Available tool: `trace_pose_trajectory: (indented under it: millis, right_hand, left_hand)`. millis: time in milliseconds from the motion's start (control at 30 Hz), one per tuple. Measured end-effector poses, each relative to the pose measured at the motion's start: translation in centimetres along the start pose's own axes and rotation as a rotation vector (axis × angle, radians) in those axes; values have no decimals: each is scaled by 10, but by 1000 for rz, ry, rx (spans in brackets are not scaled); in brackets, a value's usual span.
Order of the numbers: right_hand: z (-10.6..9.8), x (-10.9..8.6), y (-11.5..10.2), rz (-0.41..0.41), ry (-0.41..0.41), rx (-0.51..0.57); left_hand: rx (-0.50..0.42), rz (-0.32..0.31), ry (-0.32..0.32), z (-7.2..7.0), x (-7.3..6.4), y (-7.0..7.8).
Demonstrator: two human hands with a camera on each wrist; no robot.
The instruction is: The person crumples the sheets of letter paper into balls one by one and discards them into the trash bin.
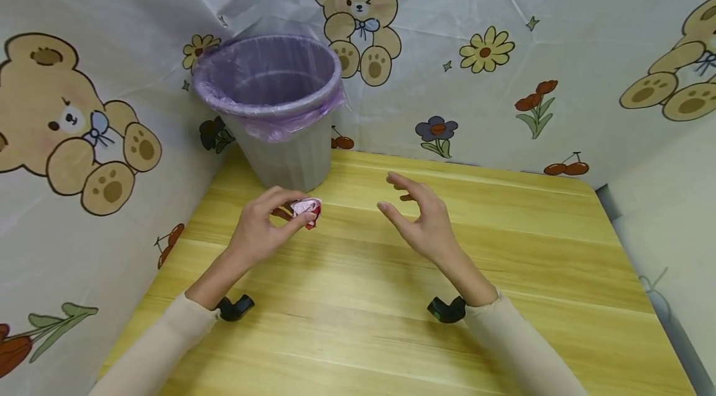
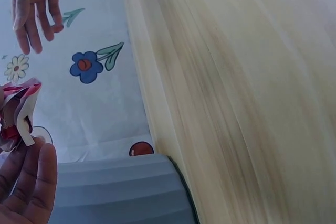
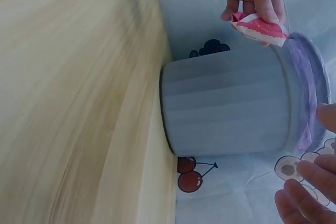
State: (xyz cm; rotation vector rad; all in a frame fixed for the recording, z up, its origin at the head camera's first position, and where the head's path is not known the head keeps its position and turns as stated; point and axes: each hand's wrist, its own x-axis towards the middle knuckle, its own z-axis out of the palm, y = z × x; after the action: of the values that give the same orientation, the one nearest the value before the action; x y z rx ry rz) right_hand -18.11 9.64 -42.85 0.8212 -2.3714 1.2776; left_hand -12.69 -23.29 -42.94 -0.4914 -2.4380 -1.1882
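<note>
A crumpled red and white paper wrapper [image 1: 306, 209] is pinched between the thumb and fingers of my left hand [image 1: 263, 225], just in front of the bin. In the left wrist view the wrapper [image 2: 20, 111] shows folded white edges and red patches. My right hand [image 1: 419, 216] hovers over the table to the right, thumb and fingers spread apart with nothing between them. Behind my left hand stands a grey waste bin [image 1: 285, 160], lined with a thin purple bag [image 1: 268, 125] folded over its rim. The right wrist view shows the wrapper [image 3: 260, 29] in front of the bin's side.
The bin stands at the back left of the wood-grain table [image 1: 358, 315]. A white sheet [image 1: 391, 110] printed with bears, flowers and cherries hangs along the back and left. A black strap piece [image 1: 236, 308] sits at the left wrist, another [image 1: 446, 310] at the right.
</note>
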Motion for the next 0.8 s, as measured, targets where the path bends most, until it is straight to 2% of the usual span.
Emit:
trace_pose_trajectory:
  millis: [267,800]
  right_hand:
    - [4,11,4,27,-3,17]
    - [14,29,8,71,-24,67]
  left_hand:
    - [-13,8,-1,-4,-2,-3]
    - [52,-6,4,-16,1,0]
